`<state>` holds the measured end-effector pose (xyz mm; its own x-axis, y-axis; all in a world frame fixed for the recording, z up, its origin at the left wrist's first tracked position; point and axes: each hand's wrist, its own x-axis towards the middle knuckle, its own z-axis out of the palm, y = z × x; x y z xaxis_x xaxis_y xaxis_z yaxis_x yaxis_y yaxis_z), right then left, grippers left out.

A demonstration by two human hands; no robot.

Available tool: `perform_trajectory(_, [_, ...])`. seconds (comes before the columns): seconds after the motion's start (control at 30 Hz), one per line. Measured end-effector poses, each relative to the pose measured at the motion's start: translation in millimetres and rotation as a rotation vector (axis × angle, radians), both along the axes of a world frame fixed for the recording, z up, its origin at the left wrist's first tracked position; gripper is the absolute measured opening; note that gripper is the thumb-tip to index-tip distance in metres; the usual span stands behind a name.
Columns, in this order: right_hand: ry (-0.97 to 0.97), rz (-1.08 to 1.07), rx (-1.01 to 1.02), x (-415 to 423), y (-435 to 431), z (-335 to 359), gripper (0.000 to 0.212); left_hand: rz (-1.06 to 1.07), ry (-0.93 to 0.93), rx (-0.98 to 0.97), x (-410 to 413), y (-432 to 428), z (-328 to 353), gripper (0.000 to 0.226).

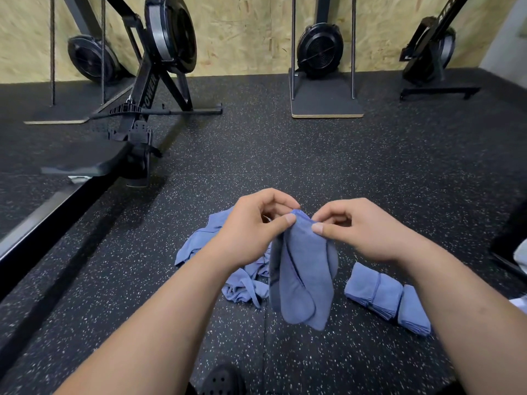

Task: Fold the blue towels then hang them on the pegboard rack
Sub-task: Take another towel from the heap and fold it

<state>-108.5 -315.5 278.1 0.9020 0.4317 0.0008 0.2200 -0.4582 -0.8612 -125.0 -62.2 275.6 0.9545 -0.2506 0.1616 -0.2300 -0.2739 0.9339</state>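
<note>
A blue towel (302,275) hangs in the air over the speckled black floor, bunched and drooping. My left hand (251,226) pinches its top edge from the left and my right hand (356,229) pinches it from the right, thumbs close together. Under and left of it lies a crumpled heap of blue towels (205,243) on the floor. A stack of folded blue towels (387,297) sits on the floor to the right, below my right forearm. No pegboard rack is in view.
A rowing machine (137,121) stretches along the floor at the left, its rail running toward me. More black fan machines (319,49) stand against the plywood wall at the back. A dark shoe (222,380) shows at the bottom edge.
</note>
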Motion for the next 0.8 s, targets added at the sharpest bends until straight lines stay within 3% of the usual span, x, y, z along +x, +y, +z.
perform_trajectory(0.17, [-0.071,0.001,-0.008,-3.5,8.2,-1.9,0.006,0.004,0.039,0.01,-5.5,-8.7,-0.3,0.018])
perform_trajectory(0.37, [-0.08,0.014,-0.172,1.2,0.3,-6.3,0.011,0.214,-0.21,0.376,-1.1,2.0,2.6,0.009])
perform_trajectory(0.53, [-0.184,-0.133,-0.442,7.7,-27.8,-6.4,0.014,0.39,-0.307,0.448,6.7,29.5,7.7,0.008])
perform_trajectory(0.8, [-0.232,-0.328,-0.605,14.3,-58.5,-12.0,0.016,0.512,-0.383,0.559,12.4,63.2,8.9,0.019])
